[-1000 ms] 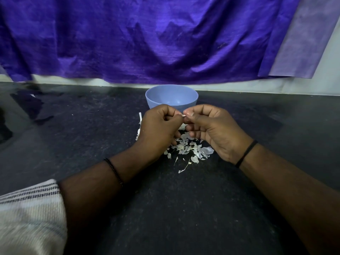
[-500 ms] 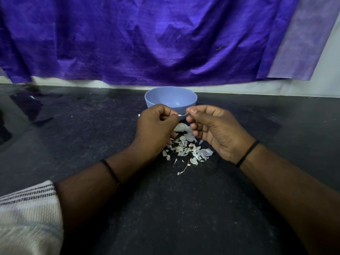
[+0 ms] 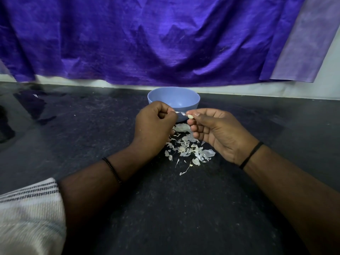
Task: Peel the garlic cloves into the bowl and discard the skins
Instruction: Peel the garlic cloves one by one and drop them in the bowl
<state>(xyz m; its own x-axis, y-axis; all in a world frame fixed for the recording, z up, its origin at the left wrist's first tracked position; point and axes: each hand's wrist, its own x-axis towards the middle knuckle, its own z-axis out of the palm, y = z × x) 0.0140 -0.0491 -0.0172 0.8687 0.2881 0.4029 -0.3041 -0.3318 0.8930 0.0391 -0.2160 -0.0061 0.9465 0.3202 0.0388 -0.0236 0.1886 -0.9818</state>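
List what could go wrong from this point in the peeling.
1. The left hand is pulling a thin strip of skin off the garlic clove, pinched only at the right hand's fingertips; a sharp tug might flick the clove onto the counter.
2. The strip may tear, leaving skin on the clove.
3. The skin pile lies just before the blue bowl; scraps could drift in.

Wide stretches of the dark surface (image 3: 73, 144) are left open on both sides. The middle is taken by the blue bowl (image 3: 173, 100), and the ground just before it is littered with garlic skins (image 3: 187, 148). The far edge is closed off by the hanging purple cloth (image 3: 147, 43).
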